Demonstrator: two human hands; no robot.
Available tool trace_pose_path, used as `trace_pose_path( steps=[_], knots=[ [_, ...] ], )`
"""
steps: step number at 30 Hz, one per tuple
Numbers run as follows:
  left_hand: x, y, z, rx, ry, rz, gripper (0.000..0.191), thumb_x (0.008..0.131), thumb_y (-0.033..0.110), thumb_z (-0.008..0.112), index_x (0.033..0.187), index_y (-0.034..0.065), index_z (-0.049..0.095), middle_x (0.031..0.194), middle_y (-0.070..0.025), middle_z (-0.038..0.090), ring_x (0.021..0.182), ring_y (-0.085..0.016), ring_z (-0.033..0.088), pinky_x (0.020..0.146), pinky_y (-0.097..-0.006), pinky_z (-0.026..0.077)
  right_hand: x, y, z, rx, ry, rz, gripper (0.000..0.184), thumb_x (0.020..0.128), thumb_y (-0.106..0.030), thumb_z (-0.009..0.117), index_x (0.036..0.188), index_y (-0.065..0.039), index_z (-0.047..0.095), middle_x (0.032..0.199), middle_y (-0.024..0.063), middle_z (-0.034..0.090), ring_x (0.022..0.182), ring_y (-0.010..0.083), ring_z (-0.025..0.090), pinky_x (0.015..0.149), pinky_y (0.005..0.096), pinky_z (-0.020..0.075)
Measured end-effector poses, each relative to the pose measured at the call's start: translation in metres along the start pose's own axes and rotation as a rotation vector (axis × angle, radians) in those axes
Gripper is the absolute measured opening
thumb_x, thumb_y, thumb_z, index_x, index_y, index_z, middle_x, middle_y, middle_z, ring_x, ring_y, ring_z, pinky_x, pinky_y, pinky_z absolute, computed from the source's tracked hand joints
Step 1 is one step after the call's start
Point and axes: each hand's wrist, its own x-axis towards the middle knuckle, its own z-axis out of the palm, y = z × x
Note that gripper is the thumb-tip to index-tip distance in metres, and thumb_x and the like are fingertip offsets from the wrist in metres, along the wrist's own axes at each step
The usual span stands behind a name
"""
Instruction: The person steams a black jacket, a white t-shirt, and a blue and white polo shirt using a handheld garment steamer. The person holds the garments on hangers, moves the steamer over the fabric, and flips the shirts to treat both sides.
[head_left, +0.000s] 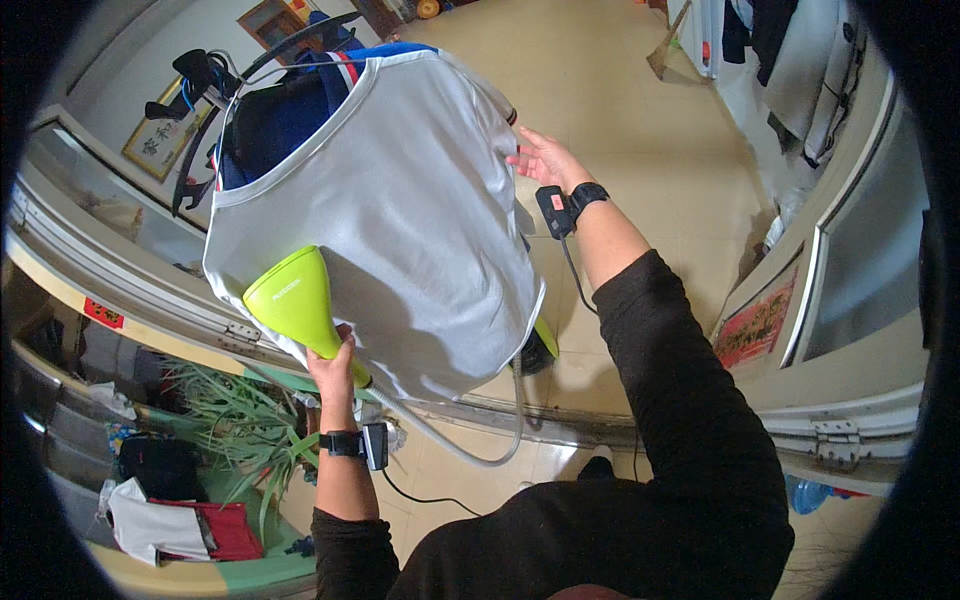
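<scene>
A white shirt (405, 202) hangs on a wire hanger (259, 79) in front of me, with a blue garment (285, 139) behind it. My left hand (334, 367) grips the neck of a lime-green garment steamer head (292, 300), which lies against the lower left of the shirt. From its handle a grey ribbed hose (450, 448) loops right and up behind the shirt's hem. My right hand (546, 161) is beside the shirt's right edge, fingers apart, near the sleeve; whether the fingertips touch the cloth I cannot tell. Both wrists wear black straps with small wired boxes.
Part of the steamer's green and black base (541, 349) shows on the tiled floor behind the shirt. A door threshold (585, 433) runs below. A potted plant (247, 420) and folded clothes (161, 525) are at the lower left. An open door (817, 300) stands right, a broom (664, 56) farther back.
</scene>
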Motion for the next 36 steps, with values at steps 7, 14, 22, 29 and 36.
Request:
trace_pose_path(
  steps=[7, 14, 22, 29, 36],
  knots=[
    [-0.001, -0.015, -0.018, -0.113, 0.097, 0.000, 0.043, 0.069, -0.003, 0.063, 0.110, -0.0006, 0.047, 0.099, -0.0112, 0.059, 0.088, -0.017, 0.056, 0.078, -0.0277, 0.043, 0.005, 0.017, 0.009, -0.185, 0.136, -0.175, 0.043, 0.082, -0.043, 0.055, 0.100, -0.004, 0.057, 0.088, 0.0053, 0.059, 0.070, 0.0142, 0.054, 0.061, 0.0305, 0.0452],
    [-0.014, -0.011, -0.006, -0.167, 0.081, -0.003, 0.033, 0.072, -0.002, 0.062, 0.103, -0.0011, 0.050, 0.092, -0.0108, 0.061, 0.087, -0.017, 0.056, 0.081, -0.0292, 0.042, -0.046, 0.035, -0.002, -0.278, -0.092, 0.185, 0.067, 0.078, -0.060, 0.049, 0.105, 0.000, 0.056, 0.093, 0.0080, 0.062, 0.077, 0.0185, 0.059, 0.068, 0.0333, 0.0486],
    [-0.036, -0.005, 0.039, -0.248, -0.063, -0.058, 0.019, 0.073, -0.002, 0.062, 0.091, -0.0015, 0.054, 0.086, -0.0111, 0.062, 0.078, -0.017, 0.059, 0.074, -0.0272, 0.044, -0.105, 0.022, 0.007, -0.012, -0.359, 0.281, 0.046, 0.088, -0.037, 0.048, 0.119, -0.003, 0.044, 0.114, 0.0066, 0.053, 0.103, 0.0146, 0.052, 0.082, 0.0315, 0.0468],
    [-0.056, 0.013, 0.070, -0.301, -0.169, -0.048, 0.025, 0.073, -0.004, 0.060, 0.096, -0.0042, 0.049, 0.086, -0.0142, 0.059, 0.076, -0.023, 0.060, 0.075, -0.0346, 0.048, -0.141, 0.014, -0.007, 0.617, -0.134, -0.296, 0.026, 0.084, -0.026, 0.054, 0.095, -0.002, 0.056, 0.095, 0.0099, 0.061, 0.096, 0.0206, 0.055, 0.086, 0.0392, 0.0427],
    [-0.066, 0.018, 0.077, -0.377, -0.207, -0.125, 0.026, 0.074, -0.003, 0.059, 0.098, -0.0026, 0.050, 0.086, -0.0129, 0.058, 0.074, -0.020, 0.059, 0.070, -0.0313, 0.049, -0.137, 0.001, 0.000, 0.622, -0.186, 0.134, 0.041, 0.085, -0.041, 0.051, 0.105, -0.005, 0.056, 0.099, 0.0095, 0.060, 0.095, 0.0203, 0.055, 0.085, 0.0405, 0.0433]
  ],
)
